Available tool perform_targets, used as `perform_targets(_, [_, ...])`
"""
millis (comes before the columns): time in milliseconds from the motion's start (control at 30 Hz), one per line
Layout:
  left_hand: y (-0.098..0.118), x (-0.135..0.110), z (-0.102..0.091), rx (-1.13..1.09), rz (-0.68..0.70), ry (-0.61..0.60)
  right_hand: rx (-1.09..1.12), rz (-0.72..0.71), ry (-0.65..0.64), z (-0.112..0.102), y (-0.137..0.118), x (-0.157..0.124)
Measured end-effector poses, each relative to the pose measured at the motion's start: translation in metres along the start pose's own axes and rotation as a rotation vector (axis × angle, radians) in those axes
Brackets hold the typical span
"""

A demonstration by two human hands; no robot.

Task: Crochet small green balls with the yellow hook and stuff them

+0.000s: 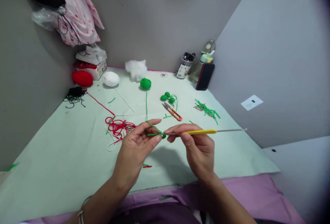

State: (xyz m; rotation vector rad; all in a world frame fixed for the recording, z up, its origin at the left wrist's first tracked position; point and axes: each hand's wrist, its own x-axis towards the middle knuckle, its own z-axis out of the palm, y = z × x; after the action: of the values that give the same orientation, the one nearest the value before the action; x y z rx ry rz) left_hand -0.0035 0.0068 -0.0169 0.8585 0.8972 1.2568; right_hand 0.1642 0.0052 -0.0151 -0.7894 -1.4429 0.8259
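My left hand [136, 146] is closed, pinching a small green crochet piece [157, 133] with green yarn [146, 105] looped over its fingers. The yarn strand runs up the table to a green yarn ball [145, 84]. My right hand [197, 145] is closed on a crochet hook [203, 132] with a yellow handle; its metal tip meets the green piece between my hands, and its shaft points right. Both hands hover above the pale green mat [64, 155].
Orange snips [172, 111], small green crocheted balls [167, 97], green scraps [207, 110], a red yarn tangle [119, 127], red [82, 78] and white [111, 79] yarn balls, black thread [74, 94], white stuffing [136, 68], a tissue box [91, 67], jar [184, 66], bottle [203, 62], phone [205, 76].
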Motion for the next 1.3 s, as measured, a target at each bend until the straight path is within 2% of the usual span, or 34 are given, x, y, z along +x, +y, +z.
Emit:
perform_targets(433, [0.014, -0.002, 0.007, 0.185, 0.067, 0.106, -0.304, -0.321, -0.182, -0.003, -0.002, -0.002])
perform_targets(600, [0.012, -0.002, 0.005, 0.252, 0.068, 0.087, -0.35, -0.395, -0.153, 0.001, -0.001, -0.005])
perform_targets(933, [0.006, -0.003, 0.004, 0.284, 0.128, 0.13, -0.261, -0.346, -0.107, 0.002, 0.007, -0.007])
perform_targets(1167, [0.003, -0.004, 0.001, 0.079, 0.016, 0.06, -0.24, -0.347, -0.02, 0.01, 0.012, -0.012])
perform_targets(1233, [0.001, -0.006, 0.002, -0.007, -0.009, 0.05, -0.373, -0.372, -0.004, 0.009, 0.014, -0.017])
perform_targets(1300, [0.001, -0.009, 0.004, -0.099, -0.066, 0.014, -0.557, -0.463, -0.007, 0.008, 0.015, -0.021])
